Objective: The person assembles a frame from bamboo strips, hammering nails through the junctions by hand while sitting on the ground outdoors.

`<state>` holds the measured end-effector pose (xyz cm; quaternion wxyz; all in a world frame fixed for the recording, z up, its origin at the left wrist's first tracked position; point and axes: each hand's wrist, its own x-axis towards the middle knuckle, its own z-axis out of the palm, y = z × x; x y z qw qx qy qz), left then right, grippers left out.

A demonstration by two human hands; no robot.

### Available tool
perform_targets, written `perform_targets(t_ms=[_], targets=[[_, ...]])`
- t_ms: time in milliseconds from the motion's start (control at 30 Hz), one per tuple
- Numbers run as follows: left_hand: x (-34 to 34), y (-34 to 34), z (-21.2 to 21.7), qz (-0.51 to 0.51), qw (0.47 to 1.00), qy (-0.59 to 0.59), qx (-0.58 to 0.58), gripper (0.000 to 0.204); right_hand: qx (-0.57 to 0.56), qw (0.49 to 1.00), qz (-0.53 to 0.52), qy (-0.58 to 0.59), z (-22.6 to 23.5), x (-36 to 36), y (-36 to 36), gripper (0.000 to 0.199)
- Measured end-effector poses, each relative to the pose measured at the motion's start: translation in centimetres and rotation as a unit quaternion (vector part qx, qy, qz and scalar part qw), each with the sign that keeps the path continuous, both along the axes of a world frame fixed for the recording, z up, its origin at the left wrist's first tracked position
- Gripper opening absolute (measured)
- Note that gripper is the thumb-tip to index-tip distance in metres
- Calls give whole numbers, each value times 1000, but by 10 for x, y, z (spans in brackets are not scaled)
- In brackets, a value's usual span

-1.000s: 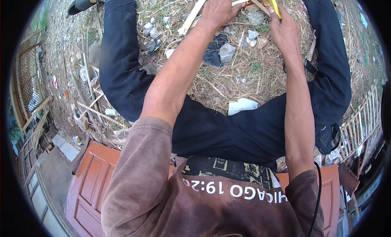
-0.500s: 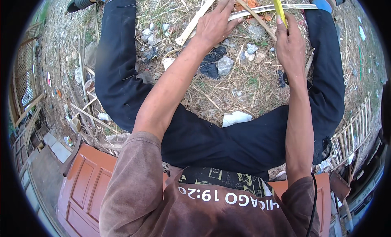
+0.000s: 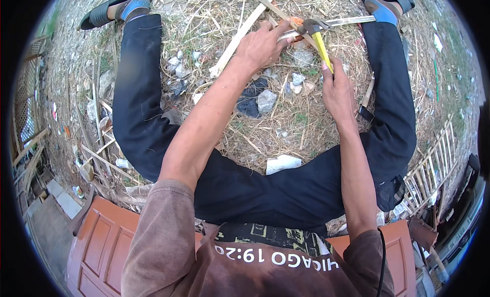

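- Hammer (image 3: 319, 39): yellow handle, dark metal head. Upper centre of the frame. Long axis runs steeply, head toward the top of the frame and a little left, handle end lower right.
- Right hand (image 3: 336, 87): fingers wrapped shut around the lower part of the hammer handle.
- Left hand (image 3: 263, 41): upper centre, fingers curled down on a thin pale strip (image 3: 337, 22); whether it pinches or only presses the strip cannot be told.
- Strip: long axis nearly level, running from the left hand out to the upper right, ending near the right sandal (image 3: 385, 3).
- Bamboo slat (image 3: 242, 34): diagonal, passing under the left hand toward the top edge.
- Grey stones (image 3: 266, 100): centre, on dry grass between the dark trousered legs (image 3: 135, 98).
- Open room: bounded left and right by the legs; littered grass lies between them, below the hands.
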<state>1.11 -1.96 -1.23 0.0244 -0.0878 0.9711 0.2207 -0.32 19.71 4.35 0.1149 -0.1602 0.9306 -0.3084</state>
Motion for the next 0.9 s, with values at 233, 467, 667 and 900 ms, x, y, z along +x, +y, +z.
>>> perform_targets(t_ms=[233, 467, 667, 900], targets=[[-9, -8, -13, 23, 995, 33, 89, 53, -34, 999, -3, 17, 10, -10, -17, 28], [-24, -14, -15, 29, 994, -12, 108, 68, 11, 999, 22, 33, 2, -12, -21, 28], [-22, -13, -16, 28, 993, -25, 111, 68, -136, 983, -25, 122, 59, -29, -38, 28], [-28, -16, -17, 20, 994, -14, 106, 66, 20, 998, 13, 66, -3, -21, -29, 38]])
